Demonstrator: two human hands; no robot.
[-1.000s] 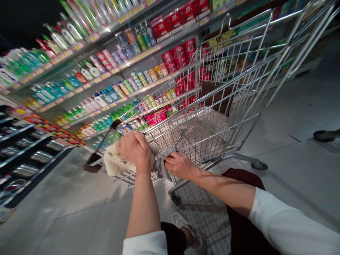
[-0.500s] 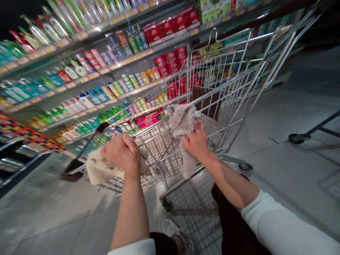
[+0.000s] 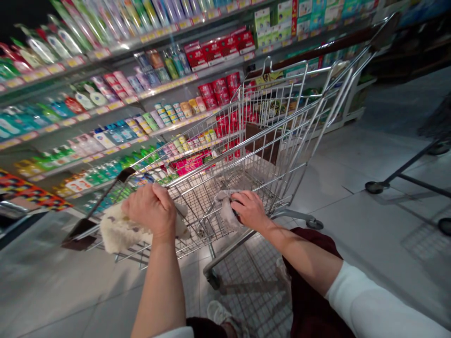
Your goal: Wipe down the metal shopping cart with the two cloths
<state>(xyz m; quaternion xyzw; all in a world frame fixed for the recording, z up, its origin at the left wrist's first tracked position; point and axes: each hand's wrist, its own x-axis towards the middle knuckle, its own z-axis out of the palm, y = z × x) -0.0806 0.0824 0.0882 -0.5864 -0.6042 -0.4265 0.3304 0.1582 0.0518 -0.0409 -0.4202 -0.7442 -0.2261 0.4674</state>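
Note:
A metal-wire shopping cart (image 3: 262, 143) stands right in front of me, side on. My left hand (image 3: 151, 209) is closed in a fist over a cream, fuzzy cloth with dark spots (image 3: 116, 230), at the cart's top rail near its left end. Lower on the near side wires, my right hand (image 3: 251, 211) has its fingers curled over a crumpled grey cloth (image 3: 226, 211). That cloth lies against the wires, and part of it is hidden under the fingers. Only bare wire mesh shows inside the basket.
Behind the cart runs a store shelf (image 3: 162, 84) with rows of bottles, jars and red boxes. Another cart's wheel (image 3: 374, 187) stands on the tiled floor at right. A display with an orange and black pattern (image 3: 33, 192) is at far left. My shoe (image 3: 220, 312) is below.
My right hand has moved down with the grey cloth, from the upper rail to the lower side wires. The left hand keeps its place on the cart. The view has shifted slightly.

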